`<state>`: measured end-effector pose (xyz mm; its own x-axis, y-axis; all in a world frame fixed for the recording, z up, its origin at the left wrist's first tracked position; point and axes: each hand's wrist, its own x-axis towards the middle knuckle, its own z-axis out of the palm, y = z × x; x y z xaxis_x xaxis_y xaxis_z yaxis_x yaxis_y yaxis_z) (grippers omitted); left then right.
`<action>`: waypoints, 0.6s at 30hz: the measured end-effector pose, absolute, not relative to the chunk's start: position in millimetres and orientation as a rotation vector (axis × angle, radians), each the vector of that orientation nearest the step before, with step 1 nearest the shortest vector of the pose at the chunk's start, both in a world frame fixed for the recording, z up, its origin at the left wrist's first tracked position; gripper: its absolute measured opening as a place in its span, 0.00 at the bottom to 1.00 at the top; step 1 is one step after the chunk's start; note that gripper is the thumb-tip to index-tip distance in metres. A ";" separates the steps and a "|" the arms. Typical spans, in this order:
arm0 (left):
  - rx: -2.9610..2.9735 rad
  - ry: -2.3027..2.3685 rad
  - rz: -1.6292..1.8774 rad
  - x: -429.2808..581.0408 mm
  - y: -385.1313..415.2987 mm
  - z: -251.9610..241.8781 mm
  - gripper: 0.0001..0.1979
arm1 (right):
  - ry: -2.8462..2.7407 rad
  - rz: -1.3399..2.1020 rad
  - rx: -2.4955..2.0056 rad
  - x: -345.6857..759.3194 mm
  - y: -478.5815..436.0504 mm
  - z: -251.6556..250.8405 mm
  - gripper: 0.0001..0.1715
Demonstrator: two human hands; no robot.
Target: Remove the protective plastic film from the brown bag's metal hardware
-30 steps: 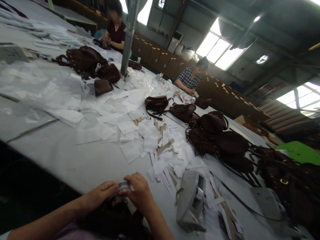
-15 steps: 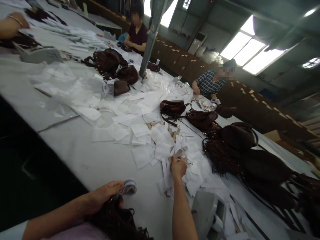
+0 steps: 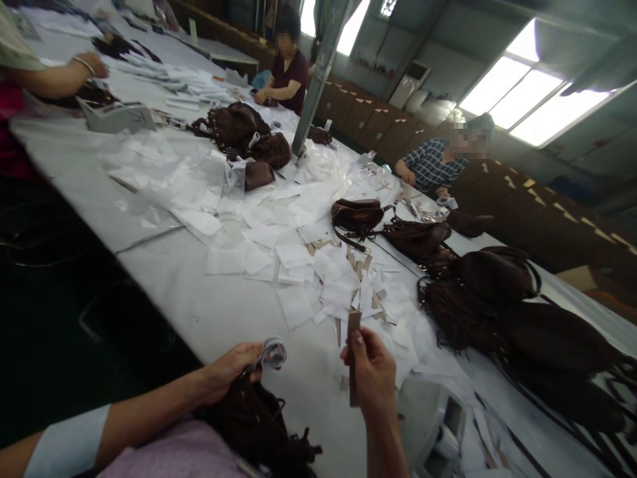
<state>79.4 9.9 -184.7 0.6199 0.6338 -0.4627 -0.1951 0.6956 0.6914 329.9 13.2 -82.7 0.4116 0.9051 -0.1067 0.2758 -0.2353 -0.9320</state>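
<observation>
My left hand (image 3: 236, 366) is closed at the lower middle, gripping a curled pale grey strip (image 3: 273, 352) that forms a loop beyond the fingertips. Just below it, a dark brown fringed bag (image 3: 259, 421) rests against my lap; whether the strip is joined to the bag is hidden. My right hand (image 3: 377, 368) pinches a narrow brown cardboard strip (image 3: 353, 321), held upright above the table. Behind that hand lies a loose pile of white paper pieces (image 3: 334, 269) mixed with more brown strips.
A grey tape dispenser (image 3: 430, 418) stands to the right of my right hand. Dark brown bags (image 3: 542, 332) line the table's right side. Across the white table (image 3: 174, 285), a metal post (image 3: 321, 79) rises. Two people sit opposite; another person's arm (image 3: 64, 79) reaches in from the left.
My right hand has drawn back from the paper pile toward me, lifting out a brown cardboard strip. The left hand keeps its hold on the curled strip. The view has shifted slightly.
</observation>
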 end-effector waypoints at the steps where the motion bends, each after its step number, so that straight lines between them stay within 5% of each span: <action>1: 0.653 0.773 0.539 79.9 8.5 -183.9 0.27 | -1.013 0.952 -1.734 313.9 0.2 -78.4 0.23; 18: 0.848 0.736 0.802 79.7 -20.5 -173.9 0.22 | -0.995 1.125 -1.846 216.7 -61.0 -109.2 0.24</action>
